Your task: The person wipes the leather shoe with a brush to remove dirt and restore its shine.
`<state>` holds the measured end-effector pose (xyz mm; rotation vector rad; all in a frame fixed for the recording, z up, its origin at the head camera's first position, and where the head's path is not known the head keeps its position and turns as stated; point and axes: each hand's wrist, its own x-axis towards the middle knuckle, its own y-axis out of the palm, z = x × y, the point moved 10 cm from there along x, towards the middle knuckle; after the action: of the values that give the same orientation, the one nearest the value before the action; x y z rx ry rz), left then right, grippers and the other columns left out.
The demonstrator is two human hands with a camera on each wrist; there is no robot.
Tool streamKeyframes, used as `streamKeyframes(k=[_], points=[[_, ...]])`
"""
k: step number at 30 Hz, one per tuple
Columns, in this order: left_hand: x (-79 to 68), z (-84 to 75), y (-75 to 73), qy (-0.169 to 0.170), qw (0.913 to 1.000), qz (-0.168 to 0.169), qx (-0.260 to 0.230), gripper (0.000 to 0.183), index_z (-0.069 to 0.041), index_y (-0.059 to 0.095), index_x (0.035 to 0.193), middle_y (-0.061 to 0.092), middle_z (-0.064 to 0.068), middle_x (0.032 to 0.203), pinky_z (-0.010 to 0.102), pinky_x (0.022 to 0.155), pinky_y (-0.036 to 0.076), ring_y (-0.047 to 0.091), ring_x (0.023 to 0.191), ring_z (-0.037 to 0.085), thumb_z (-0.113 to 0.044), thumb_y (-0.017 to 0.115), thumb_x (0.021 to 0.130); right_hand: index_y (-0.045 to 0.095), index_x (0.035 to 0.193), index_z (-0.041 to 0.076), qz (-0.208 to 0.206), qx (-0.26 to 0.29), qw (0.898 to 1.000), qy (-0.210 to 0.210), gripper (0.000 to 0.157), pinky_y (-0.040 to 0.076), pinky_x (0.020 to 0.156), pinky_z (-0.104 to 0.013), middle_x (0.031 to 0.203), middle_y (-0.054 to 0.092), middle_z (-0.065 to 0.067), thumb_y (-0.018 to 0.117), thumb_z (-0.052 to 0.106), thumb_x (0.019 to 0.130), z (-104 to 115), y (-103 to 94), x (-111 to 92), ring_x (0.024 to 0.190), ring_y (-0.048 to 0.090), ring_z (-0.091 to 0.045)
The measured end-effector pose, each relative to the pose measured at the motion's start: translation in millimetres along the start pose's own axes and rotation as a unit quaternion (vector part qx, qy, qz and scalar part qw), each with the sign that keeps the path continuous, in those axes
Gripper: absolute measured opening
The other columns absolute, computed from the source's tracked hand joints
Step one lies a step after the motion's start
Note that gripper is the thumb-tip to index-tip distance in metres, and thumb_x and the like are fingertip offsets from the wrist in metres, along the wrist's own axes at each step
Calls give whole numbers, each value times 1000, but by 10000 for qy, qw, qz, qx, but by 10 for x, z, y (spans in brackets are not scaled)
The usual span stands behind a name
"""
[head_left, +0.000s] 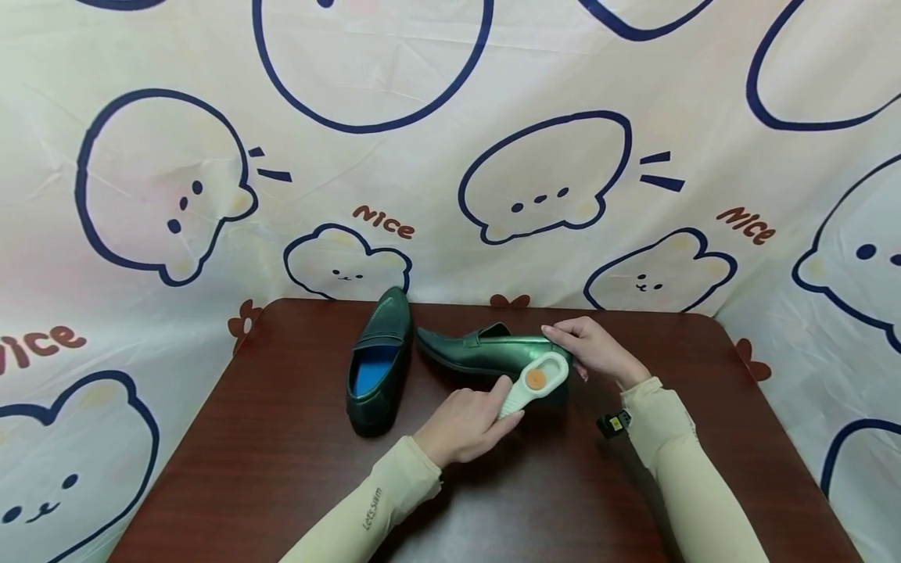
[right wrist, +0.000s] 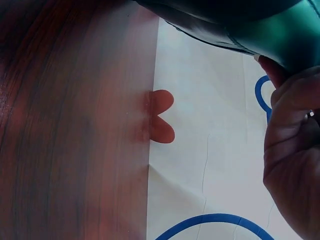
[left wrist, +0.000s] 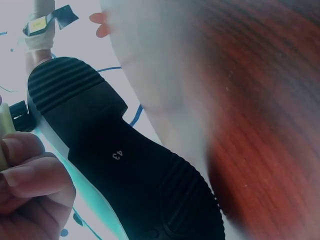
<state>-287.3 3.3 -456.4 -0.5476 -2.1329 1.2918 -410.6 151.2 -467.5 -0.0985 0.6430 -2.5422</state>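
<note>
My left hand (head_left: 468, 422) grips a pale green brush (head_left: 517, 399) with an orange spot on its head. In the left wrist view its dark bristles (left wrist: 20, 116) are beside the heel end of a green loafer (head_left: 493, 352); whether they touch is unclear. With its toe to the left, that loafer is held up by my right hand (head_left: 598, 348), which pinches it at the heel. Its black sole (left wrist: 125, 150), marked 43, faces the left wrist camera. A second green loafer (head_left: 380, 363), blue inside, stands to the left on the table.
The dark brown wooden table (head_left: 296, 469) has its far edge behind the shoes. Right behind that edge hangs a cream sheet (head_left: 436, 172) with printed cartoon outlines. A small black device (head_left: 614, 424) sits at my right wrist.
</note>
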Motion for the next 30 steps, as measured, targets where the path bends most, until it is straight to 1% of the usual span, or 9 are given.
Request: streamKeyframes(k=[5,7,13,18,20,22,25,28,30], points=[[-77,205,-28,-402,9986,-37,-329,39,-18,38,107,44,-8,62,20,46,35,44,49,5,-55,31,100,62,79,8,-11,27,9999,116,44,42,37,-43,58,49,-7,53,48,95,-16,2,3,41,41,-42],[-135,327,-57,-629,9972,-84,-393,40,-18,38,107,44,-7,62,22,46,36,45,50,6,-56,31,100,61,78,7,-16,50,9998,168,44,42,38,-43,58,49,-6,53,46,95,-32,-2,3,42,41,-45],[-355,649,-165,-1129,9932,-98,-282,42,-18,39,108,43,-6,61,24,48,37,45,49,6,-58,30,99,59,78,6,66,71,9997,237,46,43,39,-45,56,47,-6,52,48,95,-116,0,-5,37,44,-28],[-458,732,-332,-1170,9927,-289,-23,40,-17,41,106,42,-7,60,24,48,37,43,49,5,-56,34,99,59,79,7,56,-25,9999,128,46,42,40,-46,58,48,-7,52,51,94,-116,-14,-27,36,45,-27],[-458,693,-374,-1073,9936,-354,-46,39,-17,41,106,42,-8,60,23,48,38,43,49,5,-55,36,99,59,79,8,51,-41,10000,76,47,42,40,-49,59,48,-10,52,51,94,-97,-16,-35,36,45,-27],[-425,600,-371,-863,9957,-326,-102,37,-17,41,106,42,-8,60,22,47,37,43,48,4,-53,37,99,58,77,8,40,-22,10000,50,47,42,39,-50,59,47,-14,53,52,94,-85,-14,-34,36,44,-26],[-299,354,-316,-362,9992,-159,-97,35,-17,41,105,41,-9,60,21,45,35,41,46,4,-52,35,100,57,76,7,45,31,10000,53,48,41,38,-49,59,45,-18,52,50,94,-71,-6,-20,36,43,-26],[-121,70,-232,179,9998,-25,75,34,-18,39,102,40,-10,59,19,42,31,39,44,4,-50,31,101,59,77,7,76,88,9999,87,46,41,37,-46,59,47,-15,52,48,95,-70,6,-3,36,42,-24],[-7,-83,-174,430,9988,13,241,34,-17,39,100,40,-10,58,18,42,29,38,44,4,-50,29,102,61,78,7,125,90,9999,37,45,42,38,-42,60,50,-12,51,46,97,-49,18,1,39,44,-23]])
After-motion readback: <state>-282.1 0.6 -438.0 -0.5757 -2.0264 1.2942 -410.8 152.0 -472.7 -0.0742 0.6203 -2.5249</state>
